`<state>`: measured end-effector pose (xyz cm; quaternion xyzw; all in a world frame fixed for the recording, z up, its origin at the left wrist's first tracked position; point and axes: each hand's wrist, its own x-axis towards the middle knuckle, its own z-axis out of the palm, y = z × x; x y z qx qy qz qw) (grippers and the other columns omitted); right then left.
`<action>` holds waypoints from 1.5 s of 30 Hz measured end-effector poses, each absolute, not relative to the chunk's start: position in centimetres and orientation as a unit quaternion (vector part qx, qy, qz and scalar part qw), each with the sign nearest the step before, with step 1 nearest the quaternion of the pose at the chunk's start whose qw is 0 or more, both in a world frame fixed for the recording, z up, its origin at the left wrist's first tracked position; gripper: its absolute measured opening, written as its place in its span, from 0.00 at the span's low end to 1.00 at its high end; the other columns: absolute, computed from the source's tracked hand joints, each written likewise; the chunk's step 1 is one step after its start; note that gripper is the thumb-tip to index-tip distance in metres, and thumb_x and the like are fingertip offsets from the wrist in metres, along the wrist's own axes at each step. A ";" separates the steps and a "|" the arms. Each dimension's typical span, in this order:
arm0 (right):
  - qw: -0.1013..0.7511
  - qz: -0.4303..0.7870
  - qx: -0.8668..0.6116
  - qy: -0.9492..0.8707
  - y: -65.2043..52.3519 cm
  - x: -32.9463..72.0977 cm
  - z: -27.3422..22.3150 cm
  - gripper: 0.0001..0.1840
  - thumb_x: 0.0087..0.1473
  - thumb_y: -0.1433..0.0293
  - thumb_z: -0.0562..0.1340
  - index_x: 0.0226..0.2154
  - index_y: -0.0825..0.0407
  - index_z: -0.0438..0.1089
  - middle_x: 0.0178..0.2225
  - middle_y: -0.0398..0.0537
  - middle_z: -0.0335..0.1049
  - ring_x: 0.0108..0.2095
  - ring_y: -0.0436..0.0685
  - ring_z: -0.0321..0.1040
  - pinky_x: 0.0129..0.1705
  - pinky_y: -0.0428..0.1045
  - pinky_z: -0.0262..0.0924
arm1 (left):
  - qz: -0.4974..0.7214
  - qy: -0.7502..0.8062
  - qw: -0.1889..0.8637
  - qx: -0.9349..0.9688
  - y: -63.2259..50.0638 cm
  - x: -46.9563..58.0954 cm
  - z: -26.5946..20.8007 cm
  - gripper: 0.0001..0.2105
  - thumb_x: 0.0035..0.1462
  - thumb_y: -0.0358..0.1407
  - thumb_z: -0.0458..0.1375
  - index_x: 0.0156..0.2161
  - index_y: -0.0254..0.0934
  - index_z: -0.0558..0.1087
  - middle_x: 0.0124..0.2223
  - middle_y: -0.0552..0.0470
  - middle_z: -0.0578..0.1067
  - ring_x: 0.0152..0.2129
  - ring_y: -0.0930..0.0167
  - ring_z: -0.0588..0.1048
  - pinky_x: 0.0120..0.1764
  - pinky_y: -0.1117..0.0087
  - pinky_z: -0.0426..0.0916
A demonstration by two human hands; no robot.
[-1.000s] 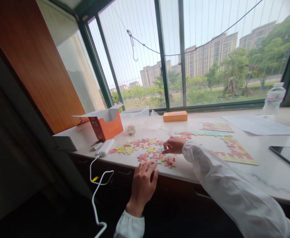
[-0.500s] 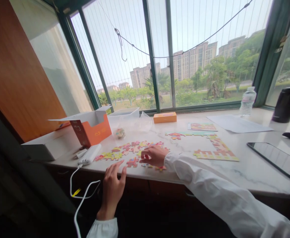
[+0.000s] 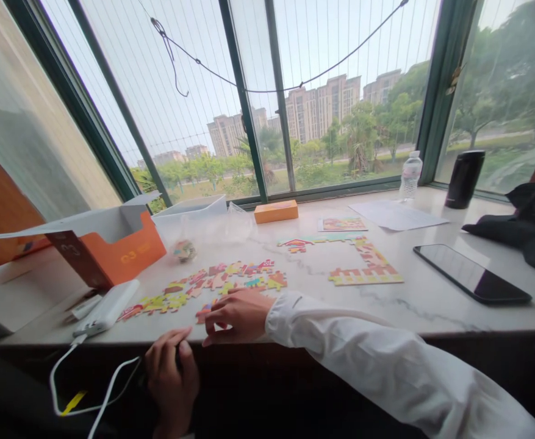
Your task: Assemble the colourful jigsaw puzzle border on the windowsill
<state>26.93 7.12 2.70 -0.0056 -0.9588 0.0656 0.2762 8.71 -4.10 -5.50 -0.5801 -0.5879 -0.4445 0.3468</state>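
Note:
My right hand (image 3: 240, 314) is over the near part of the loose jigsaw pieces (image 3: 215, 280), close to the table's front edge. Its fingers are bent, with a gap between thumb and forefinger, and no piece shows in it. A red and blue piece (image 3: 201, 313) lies right beside its fingertips. Below the edge, my left hand (image 3: 173, 375) has curled fingers with the thumb near them; whether anything is in them is hidden. To the right, joined pieces form part of a puzzle border (image 3: 368, 278), with a red-roofed section (image 3: 296, 242) at its upper left corner.
A picture card (image 3: 343, 224), paper sheet (image 3: 398, 216), phone (image 3: 471, 271), bottle (image 3: 411, 177) and black tumbler (image 3: 465, 180) occupy the right. Leftward are an orange box (image 3: 132, 250), clear tub (image 3: 191, 210), bagged bundle (image 3: 183, 250) and white power strip (image 3: 111, 305) with cable. A small orange box (image 3: 276, 211) lies near the window.
The view has turned to the right. My right hand has come back toward the table's front edge, uncovering pieces behind it. My left hand has dropped below the edge and its fingers have curled.

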 end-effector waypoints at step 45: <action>0.210 -0.050 -0.164 -0.963 9.7 28.1 4.7 0.29 0.64 0.47 0.48 0.33 0.48 0.76 0.29 0.47 0.76 0.30 0.54 0.71 0.33 0.48 0.53 | -0.507 -0.597 0.310 -0.539 -3.1 8.0 -6.4 0.10 0.55 0.40 0.51 0.39 0.48 0.72 0.42 0.47 0.77 0.45 0.56 0.74 0.54 0.46 0.65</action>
